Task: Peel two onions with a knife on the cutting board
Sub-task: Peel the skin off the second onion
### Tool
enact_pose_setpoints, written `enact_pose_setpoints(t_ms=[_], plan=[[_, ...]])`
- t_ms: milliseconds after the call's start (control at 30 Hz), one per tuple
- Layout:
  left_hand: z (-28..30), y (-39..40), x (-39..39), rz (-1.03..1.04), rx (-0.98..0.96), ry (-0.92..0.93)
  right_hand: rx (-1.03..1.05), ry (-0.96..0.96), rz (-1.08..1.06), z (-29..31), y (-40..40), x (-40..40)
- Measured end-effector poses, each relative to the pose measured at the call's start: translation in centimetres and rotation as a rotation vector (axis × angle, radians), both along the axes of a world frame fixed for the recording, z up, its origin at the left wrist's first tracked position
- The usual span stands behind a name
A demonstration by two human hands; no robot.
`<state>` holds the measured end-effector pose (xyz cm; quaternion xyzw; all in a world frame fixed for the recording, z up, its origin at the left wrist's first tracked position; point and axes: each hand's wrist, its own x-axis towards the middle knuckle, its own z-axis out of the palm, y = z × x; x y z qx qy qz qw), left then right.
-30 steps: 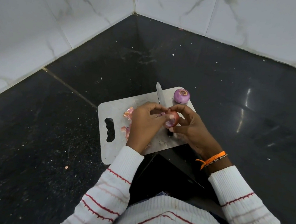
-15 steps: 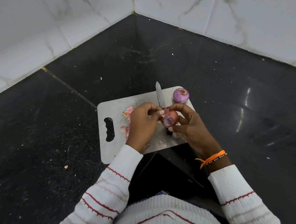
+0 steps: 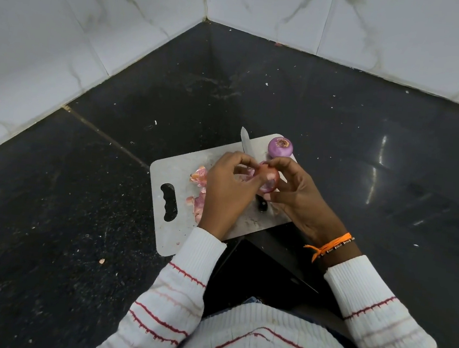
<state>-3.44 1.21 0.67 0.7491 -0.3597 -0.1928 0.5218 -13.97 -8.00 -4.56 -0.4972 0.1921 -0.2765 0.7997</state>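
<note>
While the peeled purple onion (image 3: 280,146) rests on the grey steel cutting board (image 3: 177,174), both hands, left (image 3: 228,190) and right (image 3: 300,194), clamp their grip on the half-skinned red onion (image 3: 269,180); next, likely, stripping remaining skin.

— Can you see the whole knife (image 3: 247,144)?
— Only its blade tip and the dark handle end; the hands cover the middle.
— And the onion (image 3: 269,179) they hold?
— Half hidden behind the left hand (image 3: 227,193) and the right hand (image 3: 298,194). The onion skins (image 3: 200,176) partly too.
</note>
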Motion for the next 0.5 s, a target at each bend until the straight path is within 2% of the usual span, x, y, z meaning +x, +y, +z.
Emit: enact_pose_setpoints(t_ms=[100, 400, 500], plan=[[-0.5, -0.1, 0.4, 0.016, -0.028, -0.005, -0.026, 0.017, 0.009, 0.0, 0.0, 0.1], [-1.0, -0.3, 1.0, 0.016, -0.042, 0.299, -0.005, -0.02, 0.024, 0.2, 0.1, 0.0], [-1.0, -0.3, 1.0, 0.015, -0.081, 0.434, 0.083, -0.078, 0.021, 0.4, 0.3, -0.2]])
